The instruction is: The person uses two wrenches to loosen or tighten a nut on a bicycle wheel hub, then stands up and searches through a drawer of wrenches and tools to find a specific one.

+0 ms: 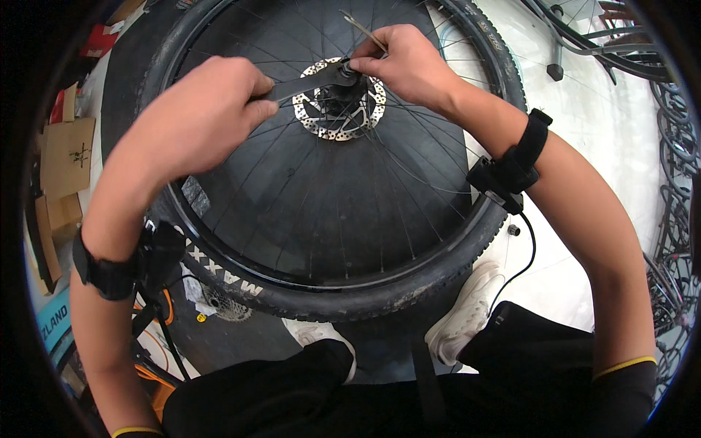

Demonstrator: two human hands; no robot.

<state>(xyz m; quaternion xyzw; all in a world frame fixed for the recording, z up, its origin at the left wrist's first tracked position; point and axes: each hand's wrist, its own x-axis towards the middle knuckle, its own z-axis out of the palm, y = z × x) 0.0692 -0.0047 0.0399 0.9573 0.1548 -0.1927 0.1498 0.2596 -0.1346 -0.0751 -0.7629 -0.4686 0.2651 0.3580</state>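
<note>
Clasping the stiff-looking black wrench [308, 81] with my left grip [212, 113], I judge its handle [283, 90] the surest hold; my right grip [410, 67] pinches a slim, probably light tool [361, 27].

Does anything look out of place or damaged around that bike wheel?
I see no clear damage or spill. One small dark cylindrical part looks stray, lying alone on the pale floor right of the tire. A toothed sprocket cluster also lies off the wheel, by the tire's lower left.
</note>
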